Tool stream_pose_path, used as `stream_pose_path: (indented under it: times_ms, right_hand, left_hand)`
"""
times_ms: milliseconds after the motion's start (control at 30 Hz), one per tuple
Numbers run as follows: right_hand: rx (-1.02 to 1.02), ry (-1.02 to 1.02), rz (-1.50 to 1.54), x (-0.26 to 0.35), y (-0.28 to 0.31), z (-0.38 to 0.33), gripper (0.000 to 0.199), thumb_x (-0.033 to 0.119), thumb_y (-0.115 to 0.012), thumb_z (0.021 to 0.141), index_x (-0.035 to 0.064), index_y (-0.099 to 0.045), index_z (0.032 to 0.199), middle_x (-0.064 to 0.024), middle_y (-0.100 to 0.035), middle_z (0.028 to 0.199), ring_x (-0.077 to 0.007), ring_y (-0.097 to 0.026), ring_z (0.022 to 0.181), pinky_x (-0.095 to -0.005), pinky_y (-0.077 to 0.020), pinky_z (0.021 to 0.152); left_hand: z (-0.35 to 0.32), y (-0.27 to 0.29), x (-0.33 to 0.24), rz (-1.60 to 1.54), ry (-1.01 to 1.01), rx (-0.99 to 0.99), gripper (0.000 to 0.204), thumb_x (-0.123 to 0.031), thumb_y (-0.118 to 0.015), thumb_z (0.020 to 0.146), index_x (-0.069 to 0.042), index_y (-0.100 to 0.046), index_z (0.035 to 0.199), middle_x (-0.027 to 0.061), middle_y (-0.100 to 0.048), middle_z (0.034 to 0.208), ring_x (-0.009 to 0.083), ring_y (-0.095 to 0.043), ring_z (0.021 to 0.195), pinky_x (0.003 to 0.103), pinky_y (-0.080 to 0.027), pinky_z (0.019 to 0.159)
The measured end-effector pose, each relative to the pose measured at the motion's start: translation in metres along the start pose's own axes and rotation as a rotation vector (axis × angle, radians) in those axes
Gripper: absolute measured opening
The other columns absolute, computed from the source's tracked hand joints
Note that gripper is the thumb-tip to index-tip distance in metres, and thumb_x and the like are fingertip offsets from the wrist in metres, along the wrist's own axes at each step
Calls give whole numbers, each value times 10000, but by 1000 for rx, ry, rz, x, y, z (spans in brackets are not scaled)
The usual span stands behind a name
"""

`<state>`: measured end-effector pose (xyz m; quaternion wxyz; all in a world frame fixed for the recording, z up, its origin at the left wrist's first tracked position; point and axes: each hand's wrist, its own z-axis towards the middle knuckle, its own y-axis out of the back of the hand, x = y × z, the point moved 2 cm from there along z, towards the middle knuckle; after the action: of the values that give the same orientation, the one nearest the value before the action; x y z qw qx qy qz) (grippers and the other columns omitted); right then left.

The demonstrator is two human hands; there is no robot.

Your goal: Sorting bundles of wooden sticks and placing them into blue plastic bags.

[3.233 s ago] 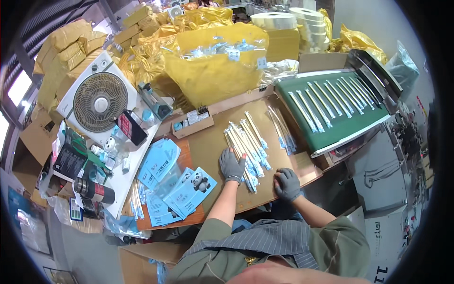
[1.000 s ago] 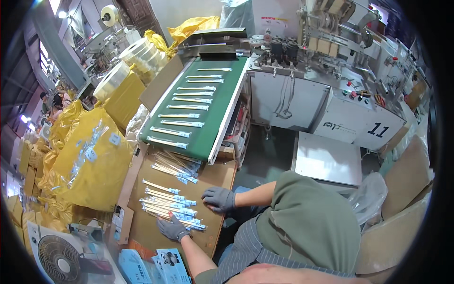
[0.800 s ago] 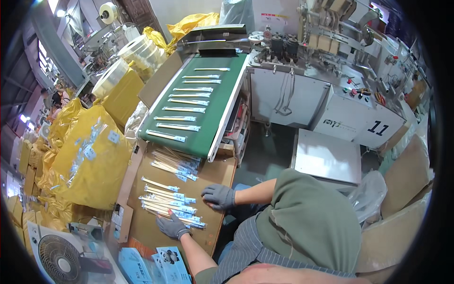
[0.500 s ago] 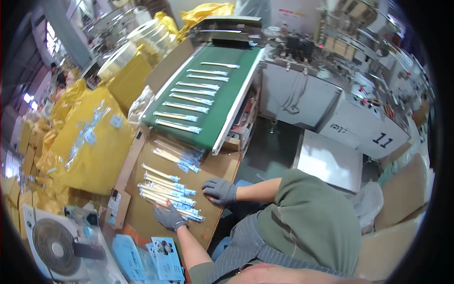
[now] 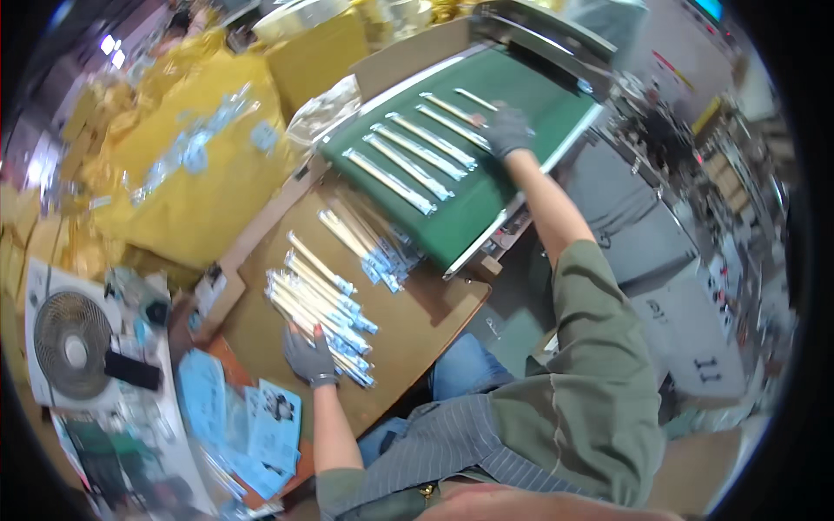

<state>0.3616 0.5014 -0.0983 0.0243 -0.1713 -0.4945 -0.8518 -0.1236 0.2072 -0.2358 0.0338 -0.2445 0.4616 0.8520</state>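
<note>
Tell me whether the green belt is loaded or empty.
Loaded. Six or so long white packets lie side by side, spaced apart, on the green belt; the right hand reaches onto its far end.

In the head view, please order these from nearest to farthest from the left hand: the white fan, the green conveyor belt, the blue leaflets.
From the left hand:
1. Blue leaflets, just beside it, toward the table's near edge.
2. White fan, far to its left.
3. Green conveyor belt, up and right, where the right hand reaches.
</note>
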Motion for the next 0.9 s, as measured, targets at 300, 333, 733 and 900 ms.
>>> stream_pose_path:
  times_ms: [300, 333, 733, 900]
  right_hand:
    - [433, 720, 320, 158, -7, -93, 508, 430, -537, 886, 10, -494, 1168, -230, -552, 1144, -383, -536, 1073, -415, -426, 931]
    - [217, 747, 198, 171, -20, -124, 613, 467, -545, 866, -22, -466, 1227, -243, -524, 1217, -384, -503, 1147, -423, -394, 992]
    - [900, 364, 276, 306, -66, -235, 891, 676, -640, 692, -71, -564, 1172, -309, -587, 1146, -402, -594, 1065, -407, -473, 904]
    - [1425, 24, 941, 308, -94, -290, 709, 543, -699, 732, -53, -617, 1107, -216, -667, 948, -271, -652, 926, -337, -500, 829]
  left_hand:
    - [9, 3, -7, 70, -40, -27, 614, -374, -642, 847, 38, -493, 1277, 235, -522, 1284, 374, -485, 1192, 434, -358, 1019]
    - [11, 1, -9, 74, -50, -20, 627, -389, -634, 851, 46, -489, 1278, 238, -520, 1287, 373, -485, 1194, 438, -358, 1019]
    - [56, -17, -30, -1483, 1031, 393, 607, -521, -583, 877, -56, -530, 1265, 108, -623, 1111, 203, -596, 959, 316, -475, 861]
    - [55, 5, -28, -1383, 1091, 322, 540, -411, -708, 822, -5, -592, 1158, 100, -642, 1025, 172, -616, 893, 299, -504, 790]
